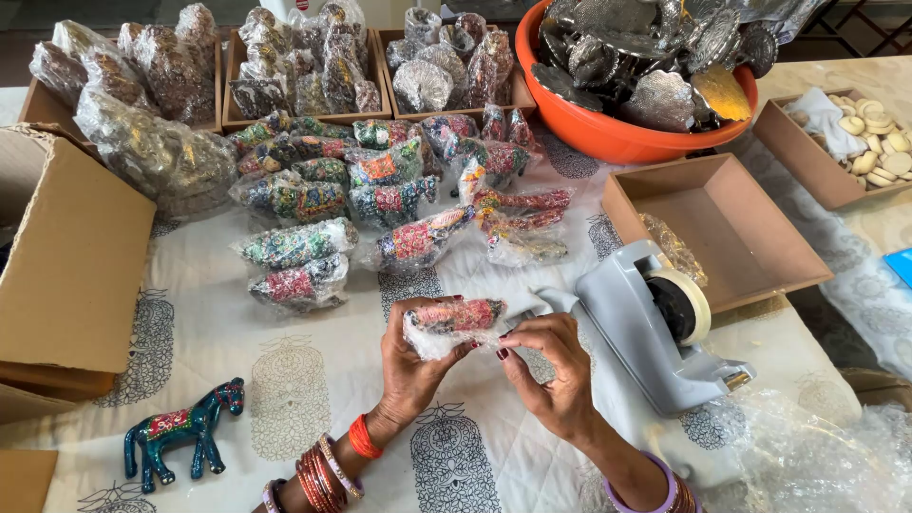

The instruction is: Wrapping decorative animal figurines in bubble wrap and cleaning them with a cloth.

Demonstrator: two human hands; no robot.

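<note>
My left hand [410, 366] holds a small painted figurine wrapped in bubble wrap [454, 320], red and multicoloured, just above the patterned tablecloth. My right hand [546, 366] pinches the wrap's right end with thumb and fingers. Both wrists carry bangles. A grey tape dispenser [655, 332] with a roll of clear tape stands right beside my right hand. An unwrapped teal and red painted horse [185, 427] stands at the lower left.
Several wrapped figurines [380, 204] lie heaped in the middle. Trays of wrapped items [304, 66] line the back. An orange bowl of silver metal pieces [627, 133] sits back right, an empty cardboard tray [722, 228] beside it. A cardboard box [66, 266] is left; loose bubble wrap [817, 456] lower right.
</note>
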